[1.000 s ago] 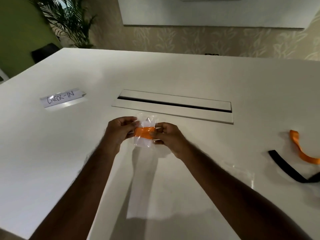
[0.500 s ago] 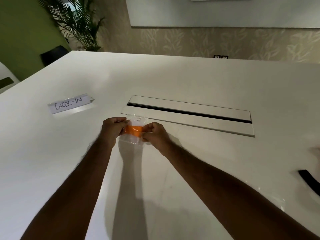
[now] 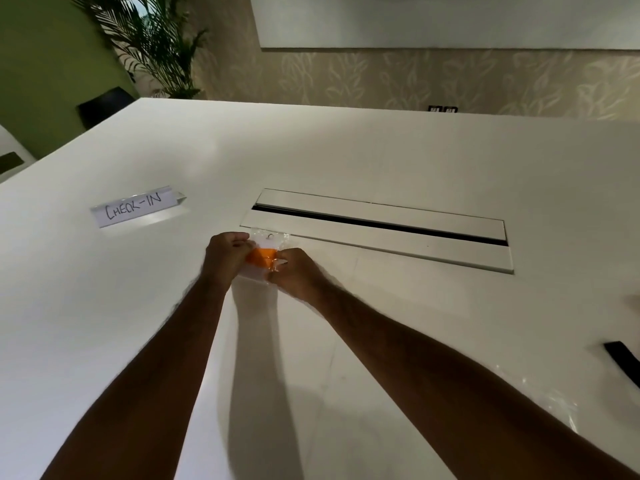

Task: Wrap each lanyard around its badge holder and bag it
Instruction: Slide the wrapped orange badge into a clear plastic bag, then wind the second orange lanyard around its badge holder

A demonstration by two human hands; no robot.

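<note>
orange strap gone, black strap point(image 3: 623, 365) remains

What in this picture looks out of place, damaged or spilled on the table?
Nothing stands out as damaged or spilled. Both hands, left hand and right hand, hold the bagged orange lanyard over the white table. A black strap lies loose at the right edge, and an empty clear bag lies near it.

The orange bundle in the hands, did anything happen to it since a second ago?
Hardly anything. The left hand and right hand still pinch the clear bag with the orange lanyard inside, held over the table. Only the camera swung left, pushing the loose lanyards out of view.
</note>
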